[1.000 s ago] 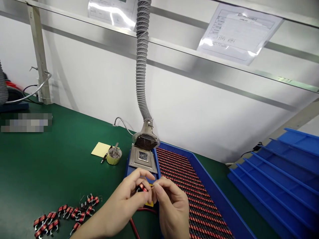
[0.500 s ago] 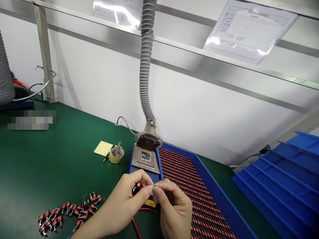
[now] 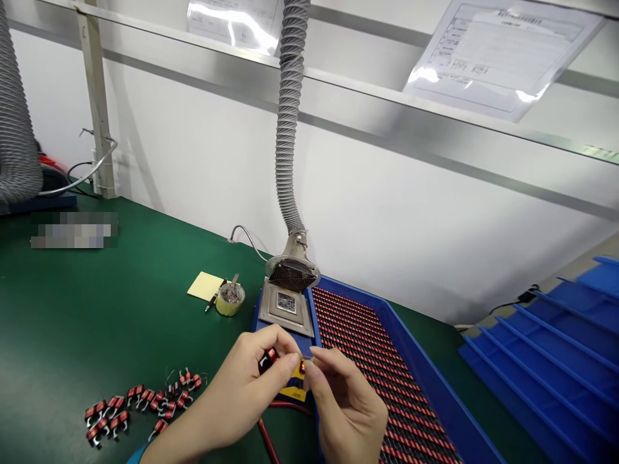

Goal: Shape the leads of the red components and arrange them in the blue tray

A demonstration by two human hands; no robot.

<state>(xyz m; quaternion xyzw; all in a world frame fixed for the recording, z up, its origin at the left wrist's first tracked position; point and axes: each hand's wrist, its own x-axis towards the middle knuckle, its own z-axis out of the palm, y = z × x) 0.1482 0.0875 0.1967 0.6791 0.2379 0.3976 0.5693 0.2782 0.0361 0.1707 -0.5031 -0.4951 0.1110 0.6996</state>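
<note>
- The left hand (image 3: pixel 242 393) is curled nearly shut, its thumb and fingertips (image 3: pixel 285 348) pinching a small red-wound coil (image 3: pixel 268 361) with a dark end, so the coil sits at the tips, mostly hidden by the fingers.
- The right hand (image 3: pixel 348 412) is half closed, with its thumb and forefinger (image 3: pixel 322 364) close together. Just in front of them and beside the left fingertips is a tiny red-and-gold bit (image 3: pixel 302 366). It is too small to tell what it is, or whether the right hand has hold of it.
- Both hands hover just in front of a soldering station's blue base (image 3: pixel 304 341), above a yellow label (image 3: pixel 293 393) and near a red cable (image 3: pixel 268 432).
- Behind the hands is a square metal plate (image 3: pixel 285 309), with a round grille (image 3: pixel 293 276) on a ribbed grey hose (image 3: pixel 290 129).
- To the right, a blue tray (image 3: pixel 425 367) holds tight rows of red coils (image 3: pixel 367 361).
- To the left, loose coils (image 3: pixel 145 403) lie in a cluster on the green bench mat (image 3: pixel 97 335), well apart from a yellow note (image 3: pixel 206 285) and a tape-wrapped cup of scraps (image 3: pixel 231 301).
</note>
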